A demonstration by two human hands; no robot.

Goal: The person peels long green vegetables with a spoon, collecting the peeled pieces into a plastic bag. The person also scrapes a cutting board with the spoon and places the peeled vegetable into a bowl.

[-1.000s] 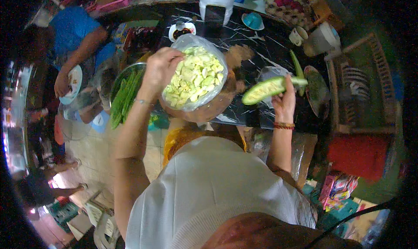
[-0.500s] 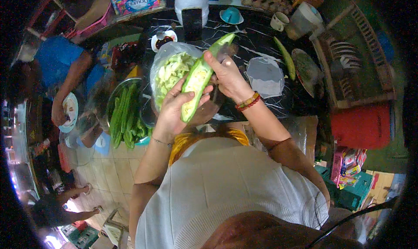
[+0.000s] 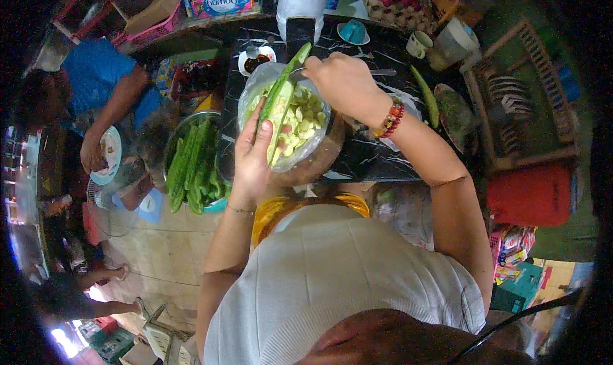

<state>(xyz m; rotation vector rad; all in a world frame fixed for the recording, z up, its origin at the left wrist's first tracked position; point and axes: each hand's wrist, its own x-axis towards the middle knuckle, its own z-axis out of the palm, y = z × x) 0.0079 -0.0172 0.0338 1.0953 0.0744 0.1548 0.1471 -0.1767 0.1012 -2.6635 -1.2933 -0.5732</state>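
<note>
My left hand [image 3: 254,149] is wrapped around the lower part of a halved long green gourd [image 3: 278,97], with its pale inside turned to the right. The gourd tilts above a clear plastic bag [image 3: 245,92] full of pale green pieces [image 3: 303,124]. My right hand [image 3: 348,84] is closed beside the gourd's upper half. From the fist, a thin metal utensil [image 3: 384,72] sticks out to the right; its working end is hidden. Under the bag shows a round brown surface [image 3: 313,167].
A basin [image 3: 203,116] of whole green gourds [image 3: 191,161] stands at left. A white dish [image 3: 246,63] of dark sauce lies behind the bag. At right are another gourd piece [image 3: 424,97], a plate [image 3: 454,110] and a dish rack [image 3: 485,119]. Another person's arm [image 3: 115,119] holds a plate [image 3: 113,164].
My right hand has left the gourd, rises palm-down, and now grips a metal utensil. My left hand has tipped the gourd more upright and turned it, uncovering the bag's contents.
</note>
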